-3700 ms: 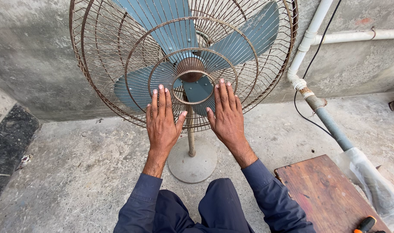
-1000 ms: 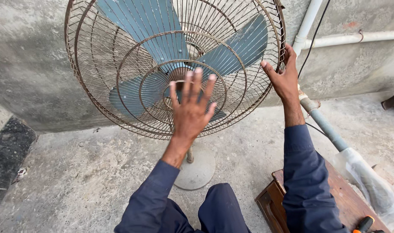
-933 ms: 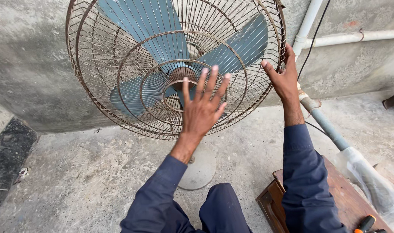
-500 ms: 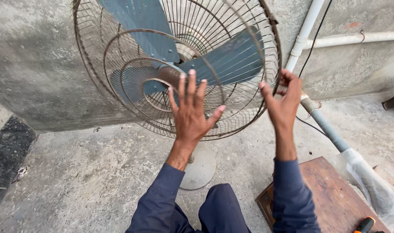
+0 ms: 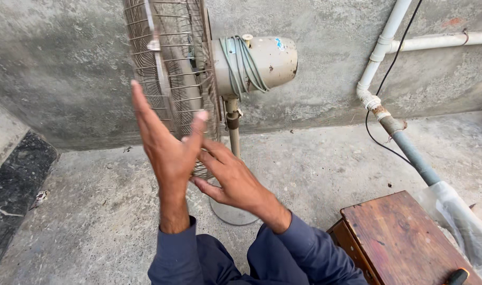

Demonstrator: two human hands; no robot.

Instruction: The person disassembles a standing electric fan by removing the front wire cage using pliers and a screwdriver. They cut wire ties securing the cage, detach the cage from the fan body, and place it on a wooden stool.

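Note:
A pedestal fan stands on the concrete floor, turned side-on to me. Its rusty wire cage (image 5: 169, 68) faces left and the cream motor housing (image 5: 259, 60), wound with its cord, points right. My left hand (image 5: 167, 145) is raised flat with fingers apart, just in front of the cage's lower edge. My right hand (image 5: 233, 179) reaches across behind it, fingers spread toward the cage bottom near the pole (image 5: 233, 132). Neither hand clearly grips anything. The round base (image 5: 227, 214) is partly hidden by my right hand.
A rough concrete wall stands behind the fan. A white pipe (image 5: 380, 47) runs down it into a grey pipe (image 5: 415, 158) with plastic wrap. A black cable (image 5: 378, 140) hangs beside it. A brown wooden box (image 5: 404, 237) sits at lower right. A dark stone strip (image 5: 14, 190) lies at left.
The fan has been swung from facing me to side-on, cage now at left. Both hands have come off the cage rim and front and sit together below it.

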